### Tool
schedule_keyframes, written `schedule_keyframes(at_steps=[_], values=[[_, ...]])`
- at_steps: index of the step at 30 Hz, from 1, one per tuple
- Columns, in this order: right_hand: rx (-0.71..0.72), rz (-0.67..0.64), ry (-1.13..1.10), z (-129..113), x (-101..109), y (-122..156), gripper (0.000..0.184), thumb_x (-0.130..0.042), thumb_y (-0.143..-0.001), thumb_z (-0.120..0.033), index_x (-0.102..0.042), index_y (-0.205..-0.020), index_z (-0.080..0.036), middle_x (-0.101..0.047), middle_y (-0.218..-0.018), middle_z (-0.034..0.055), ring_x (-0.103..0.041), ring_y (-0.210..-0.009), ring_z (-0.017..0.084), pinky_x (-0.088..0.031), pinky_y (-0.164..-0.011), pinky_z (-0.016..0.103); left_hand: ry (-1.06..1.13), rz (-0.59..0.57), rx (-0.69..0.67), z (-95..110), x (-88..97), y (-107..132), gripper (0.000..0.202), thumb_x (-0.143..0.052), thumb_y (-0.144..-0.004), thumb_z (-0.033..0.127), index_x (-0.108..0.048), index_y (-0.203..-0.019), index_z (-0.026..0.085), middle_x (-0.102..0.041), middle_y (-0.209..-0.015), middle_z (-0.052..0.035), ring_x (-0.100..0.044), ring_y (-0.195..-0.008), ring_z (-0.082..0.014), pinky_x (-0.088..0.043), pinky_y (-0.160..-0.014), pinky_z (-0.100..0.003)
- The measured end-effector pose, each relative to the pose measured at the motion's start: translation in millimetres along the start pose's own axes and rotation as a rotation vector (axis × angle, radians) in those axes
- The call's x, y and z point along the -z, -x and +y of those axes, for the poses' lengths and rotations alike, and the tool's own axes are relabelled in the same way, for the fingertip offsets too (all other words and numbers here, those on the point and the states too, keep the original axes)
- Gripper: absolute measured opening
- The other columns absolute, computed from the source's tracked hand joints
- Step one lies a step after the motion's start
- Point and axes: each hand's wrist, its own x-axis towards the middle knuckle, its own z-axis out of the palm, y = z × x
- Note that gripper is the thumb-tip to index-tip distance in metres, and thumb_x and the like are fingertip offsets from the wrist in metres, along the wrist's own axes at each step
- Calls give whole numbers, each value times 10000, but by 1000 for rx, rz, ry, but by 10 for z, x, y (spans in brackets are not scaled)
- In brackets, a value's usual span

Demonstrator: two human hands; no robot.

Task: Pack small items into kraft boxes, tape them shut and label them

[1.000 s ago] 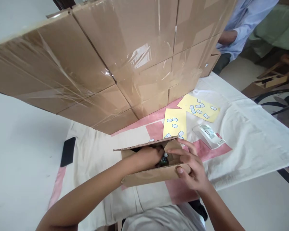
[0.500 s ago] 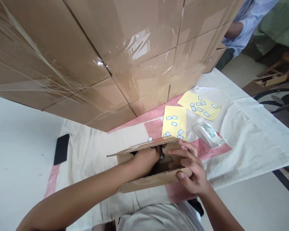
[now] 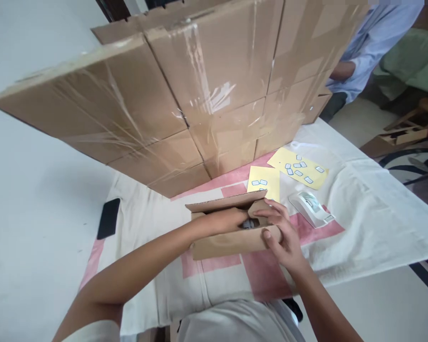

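Observation:
A small cardboard box [image 3: 231, 244] with raised flaps sits on the cloth-covered table in front of me. My left hand [image 3: 235, 218] reaches down inside it, and its fingers are hidden by the box. A dark grey object [image 3: 248, 223], too small to name, shows just beyond that hand. At the box's right end, my right hand [image 3: 283, 232] grips the flaps, thumb on the near one and fingers over the end flap. Behind the box lie two yellow sheets [image 3: 287, 178] bearing several small blue-edged labels. A white tape dispenser [image 3: 312, 209] stands right of my right hand.
A tall stack of taped cardboard boxes [image 3: 231, 99] rises at the back of the table. A black phone [image 3: 109, 218] lies on the left edge. Another person's sleeve [image 3: 371, 52] shows behind the stack at the right. A wooden stool [image 3: 413, 126] stands on the floor.
The view has tipped up, showing the stack's top. The box sits closer to the yellow sheets, turned slightly. My left hand is still inside, and the grey object is now visible beside it.

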Motion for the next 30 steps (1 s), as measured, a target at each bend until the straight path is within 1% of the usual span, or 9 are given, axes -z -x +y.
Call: schedule_keyframes(at_steps=[4,6,9,12,14,16,21,27,30], values=[[85,66,217,-110,53,-28,426,-641,-887,-118,-569,-1290,-234,-648,-1305,134,-531,-1300,329,-471,-1043,583,573,-79,-106,79,544,513,412,-428,-1037,447,-615,-1363,278,-603,-1464,-32,-560,-1355,-204,-461,-1126,-343],[144,144,364,-272,38,-57,482,-670,-846,-59,-591,-1286,-238,-632,-1313,144,-541,-1278,344,-465,-1034,598,959,68,-166,90,671,810,456,-479,-1004,504,-646,-1329,231,-606,-1455,-89,-535,-1382,-280,-422,-1172,-448],[243,204,357,-668,-117,-84,468,-693,-792,9,-649,-1175,-256,-672,-1202,105,-568,-1229,338,-478,-1015,575,1283,660,-204,70,682,1192,513,-401,-993,602,-698,-1195,237,-729,-1247,-81,-623,-1278,-304,-490,-1098,-509],[239,43,47,-1125,-489,-65,454,-661,-838,-25,-631,-1226,-257,-702,-1090,79,-659,-1038,252,-565,-899,427,1310,1327,-185,30,586,1460,443,-343,-1021,560,-691,-1119,306,-750,-1155,15,-629,-1263,-208,-551,-1017,-368],[110,-124,-140,-1351,-835,-37,450,-622,-909,-122,-569,-1337,-252,-697,-1124,93,-683,-915,202,-592,-799,344,1265,1609,-214,19,491,1576,337,-403,-1023,493,-684,-1108,329,-740,-1161,49,-623,-1252,-151,-564,-940,-249],[43,-221,-238,-1464,-1189,-12,451,-603,-946,-217,-524,-1389,-244,-692,-1160,100,-690,-906,194,-589,-771,320,1217,1757,-236,32,375,1649,260,-467,-1012,432,-687,-1094,322,-738,-1151,44,-639,-1206,-133,-569,-865,-194],[112,-221,-275,-1431,-1734,67,182,-539,-964,-188,-630,-1120,-210,-700,-1002,76,-673,-882,181,-531,-747,298,1170,1771,-243,73,68,1720,265,-422,-1038,398,-674,-1039,316,-734,-1039,45,-664,-1055,-102,-544,-801,-163],[1,-198,-435,-1317,-1825,292,109,-524,-907,-122,-576,-883,-215,-634,-839,15,-550,-640,114,-441,-591,244,1017,1694,-168,-127,-238,1771,361,-341,-1038,475,-647,-993,290,-647,-820,12,-643,-812,-115,-541,-719,-220],[-109,-136,-380,-1193,-1798,408,96,-549,-888,-127,-555,-866,-220,-551,-702,-41,-463,-542,97,-409,-575,242,737,1496,-70,-192,-551,1834,480,-331,-993,648,-630,-1025,274,-583,-712,18,-614,-696,-138,-540,-670,-273]])
